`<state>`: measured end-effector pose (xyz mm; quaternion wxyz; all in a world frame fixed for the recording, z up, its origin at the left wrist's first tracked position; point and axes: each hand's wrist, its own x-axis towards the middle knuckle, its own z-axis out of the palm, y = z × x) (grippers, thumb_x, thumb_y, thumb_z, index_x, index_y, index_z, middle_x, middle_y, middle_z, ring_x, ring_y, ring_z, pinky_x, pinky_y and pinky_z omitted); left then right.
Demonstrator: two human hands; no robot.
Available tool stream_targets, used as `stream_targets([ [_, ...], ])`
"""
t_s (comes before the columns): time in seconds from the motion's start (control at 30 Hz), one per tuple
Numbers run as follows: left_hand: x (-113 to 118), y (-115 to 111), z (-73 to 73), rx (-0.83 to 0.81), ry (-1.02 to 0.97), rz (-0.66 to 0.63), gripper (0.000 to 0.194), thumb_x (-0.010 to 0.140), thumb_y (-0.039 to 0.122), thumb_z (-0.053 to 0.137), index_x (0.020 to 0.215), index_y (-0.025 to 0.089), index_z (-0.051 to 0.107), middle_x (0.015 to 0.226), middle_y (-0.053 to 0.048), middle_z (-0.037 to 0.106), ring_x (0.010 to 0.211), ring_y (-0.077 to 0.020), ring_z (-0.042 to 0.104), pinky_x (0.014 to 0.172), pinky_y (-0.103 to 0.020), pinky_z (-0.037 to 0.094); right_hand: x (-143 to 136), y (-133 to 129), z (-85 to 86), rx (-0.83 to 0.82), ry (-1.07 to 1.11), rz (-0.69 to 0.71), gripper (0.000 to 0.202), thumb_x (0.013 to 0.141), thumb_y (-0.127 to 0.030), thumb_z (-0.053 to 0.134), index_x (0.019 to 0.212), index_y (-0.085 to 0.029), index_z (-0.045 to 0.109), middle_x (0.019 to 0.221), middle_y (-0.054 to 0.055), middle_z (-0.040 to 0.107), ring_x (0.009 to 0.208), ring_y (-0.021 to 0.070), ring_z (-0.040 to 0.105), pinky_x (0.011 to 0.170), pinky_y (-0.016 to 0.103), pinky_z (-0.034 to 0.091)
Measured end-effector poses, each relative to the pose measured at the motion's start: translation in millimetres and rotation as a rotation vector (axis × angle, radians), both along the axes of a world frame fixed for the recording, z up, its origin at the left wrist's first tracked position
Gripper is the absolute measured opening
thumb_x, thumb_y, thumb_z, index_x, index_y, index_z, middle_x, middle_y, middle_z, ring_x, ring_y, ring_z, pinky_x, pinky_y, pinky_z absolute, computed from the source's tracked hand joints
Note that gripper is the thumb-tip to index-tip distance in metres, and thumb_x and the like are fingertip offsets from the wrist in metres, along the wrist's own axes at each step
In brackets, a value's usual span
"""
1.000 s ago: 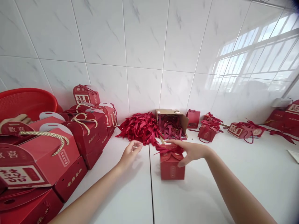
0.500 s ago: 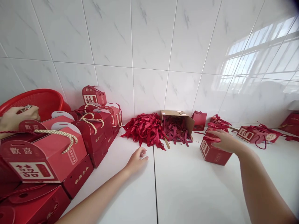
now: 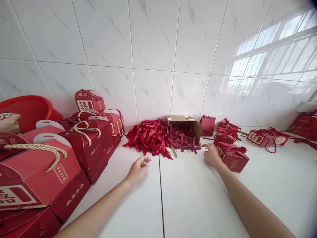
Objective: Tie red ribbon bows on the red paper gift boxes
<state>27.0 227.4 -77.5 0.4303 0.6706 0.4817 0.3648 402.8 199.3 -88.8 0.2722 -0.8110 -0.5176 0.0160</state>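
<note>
Over the white tabletop, my left hand (image 3: pixel 138 170) hovers with loosely bent fingers and nothing in it. It is just in front of a heap of red ribbons (image 3: pixel 151 137). My right hand (image 3: pixel 211 154) holds nothing, its index finger stretched toward the cardboard box (image 3: pixel 200 130). That box lies on its side, with darker red ribbon strips (image 3: pixel 184 135) spilling from its mouth. Right beside my right hand stands a small red gift box (image 3: pixel 235 162) with a ribbon bow on top; the hand hides part of its left side.
Stacked red gift boxes with gold rope handles (image 3: pixel 37 172) fill the left side. Behind them, another person's hand (image 3: pixel 11 124) is at a red plastic basin (image 3: pixel 37 107). More ribboned boxes (image 3: pixel 262 138) stand at the right. A tiled wall (image 3: pixel 153 92) closes off the back.
My right hand has let go of the small gift box and moved left, toward the cardboard box. The gift box stays on the table. My left hand has barely moved; the view has shifted slightly right.
</note>
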Motion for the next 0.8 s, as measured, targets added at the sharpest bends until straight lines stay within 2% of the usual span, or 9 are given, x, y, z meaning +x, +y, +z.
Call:
stream_targets([
  [0.13,5,22,-3.9,-0.029,-0.037,0.014,0.028,0.058,0.014,0.053,0.086,0.019,0.060,0.086,-0.001,0.058,0.059,-0.0099,0.052,0.046,-0.019,0.034,28,3,-14.5,-0.020,-0.033,-0.116,0.030,0.093,-0.028,0.055,0.121,-0.017,0.055,0.131,0.011,0.051,0.116,0.0245,0.052,0.097,0.046,0.045],
  [0.3,6,42,-0.9,-0.093,-0.125,-0.026,0.023,0.061,0.017,0.057,0.084,0.017,0.058,0.073,0.002,0.055,0.053,-0.0105,0.052,0.041,-0.020,0.031,40,13,-24.7,-0.056,-0.045,-0.183,0.031,0.093,-0.032,0.056,0.119,-0.016,0.057,0.125,0.010,0.056,0.112,0.0239,0.055,0.097,0.047,0.045],
  [0.47,-7,48,4.7,-0.200,-0.288,-0.143,0.023,0.063,0.023,0.067,0.085,0.016,0.063,0.073,0.000,0.060,0.061,-0.0119,0.056,0.052,-0.022,0.039,41,16,-27.7,-0.031,-0.021,-0.186,0.022,0.092,-0.031,0.057,0.108,-0.015,0.062,0.119,0.009,0.059,0.108,0.0218,0.057,0.094,0.045,0.047],
  [0.6,-15,51,5.1,-0.268,-0.445,-0.142,0.023,0.066,0.024,0.069,0.087,0.016,0.062,0.076,0.000,0.062,0.067,-0.0105,0.057,0.063,-0.022,0.042,38,11,-27.0,0.040,0.041,-0.173,0.018,0.092,-0.030,0.058,0.098,-0.014,0.063,0.107,0.007,0.063,0.098,0.0188,0.060,0.088,0.040,0.050],
  [0.7,-16,50,3.6,-0.303,-0.526,-0.131,0.023,0.066,0.022,0.070,0.087,0.016,0.063,0.076,0.000,0.062,0.068,-0.0105,0.057,0.065,-0.022,0.042,32,10,-11.2,0.148,0.129,-0.153,0.018,0.091,-0.030,0.060,0.088,-0.013,0.063,0.089,0.003,0.066,0.079,0.0143,0.063,0.076,0.033,0.054],
  [0.8,-15,48,1.9,-0.316,-0.579,-0.115,0.021,0.066,0.019,0.070,0.085,0.015,0.063,0.073,0.000,0.062,0.064,-0.0096,0.055,0.061,-0.021,0.040,18,7,31.2,0.354,0.209,-0.119,0.019,0.085,-0.031,0.064,0.078,-0.013,0.064,0.073,0.004,0.066,0.067,0.0165,0.064,0.066,0.032,0.054],
])
